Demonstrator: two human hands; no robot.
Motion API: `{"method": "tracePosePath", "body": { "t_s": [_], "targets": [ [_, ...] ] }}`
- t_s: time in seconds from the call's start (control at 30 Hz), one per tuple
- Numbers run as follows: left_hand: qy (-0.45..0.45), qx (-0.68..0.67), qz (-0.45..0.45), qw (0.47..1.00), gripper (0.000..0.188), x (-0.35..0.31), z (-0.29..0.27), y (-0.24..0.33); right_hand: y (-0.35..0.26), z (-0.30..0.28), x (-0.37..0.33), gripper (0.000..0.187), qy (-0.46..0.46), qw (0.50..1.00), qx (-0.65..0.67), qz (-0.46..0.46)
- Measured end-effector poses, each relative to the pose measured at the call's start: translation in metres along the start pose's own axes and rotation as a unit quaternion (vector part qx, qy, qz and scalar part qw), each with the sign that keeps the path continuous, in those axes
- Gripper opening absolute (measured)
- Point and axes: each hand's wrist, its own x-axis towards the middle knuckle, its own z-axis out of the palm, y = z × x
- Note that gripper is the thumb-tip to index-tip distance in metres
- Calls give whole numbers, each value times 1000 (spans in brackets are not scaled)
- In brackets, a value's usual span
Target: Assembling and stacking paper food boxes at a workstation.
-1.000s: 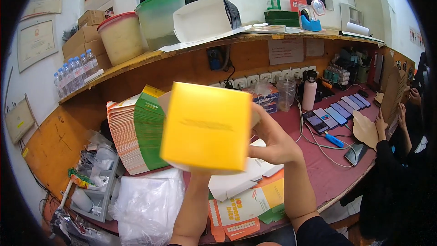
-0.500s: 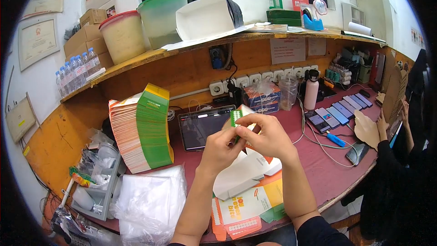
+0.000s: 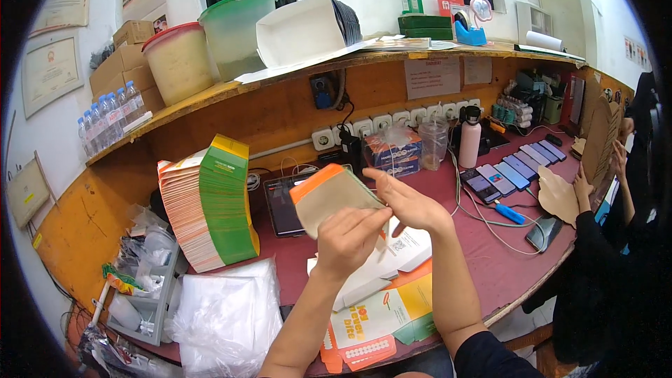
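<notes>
My left hand (image 3: 348, 236) is closed on the lower edge of a small folded carton (image 3: 334, 204), grey-beige with an orange band, held up over the table. My right hand (image 3: 413, 204) is at its right end, fingers stretched out and touching the edge; the contact is partly hidden. Beneath my hands lies a partly folded white carton (image 3: 404, 248). Under that is a flat printed carton (image 3: 374, 318) in white, yellow, green and orange. A tall stack of green and orange flat cartons (image 3: 225, 206) stands to the left.
Clear plastic bags (image 3: 227, 315) lie at the front left, beside a grey bin (image 3: 157, 294). A tablet (image 3: 281, 210) is behind the carton. Several phones (image 3: 514, 175), cables and a pink bottle (image 3: 470, 141) sit on the right. Another person's hands (image 3: 584, 192) hold cardboard at far right.
The carton has turned, so its broad grey-beige side now shows. My right hand has opened out from a pinch. The whole view has shifted slightly.
</notes>
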Motion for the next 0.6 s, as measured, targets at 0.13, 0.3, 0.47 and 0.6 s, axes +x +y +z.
{"method": "tracePosePath", "body": {
  "t_s": [0.13, 0.3, 0.47, 0.6],
  "targets": [
    [-31, -18, 35, 999, 27, 1, 4, -1, 16, -14, 11, 86, -87, 990, 110, 15],
    [-67, -11, 75, 995, 32, -2, 10, 2, 25, -13, 14, 82, -9, 990, 137, -41],
    [-115, -15, 52, 992, 27, -7, 13, -4, 23, -15, 15, 54, 8, 984, 161, -73],
    [-70, -133, -168, 974, 13, -8, 10, -5, 2, -10, 5, 34, 108, 960, 222, -129]
  ]
}}
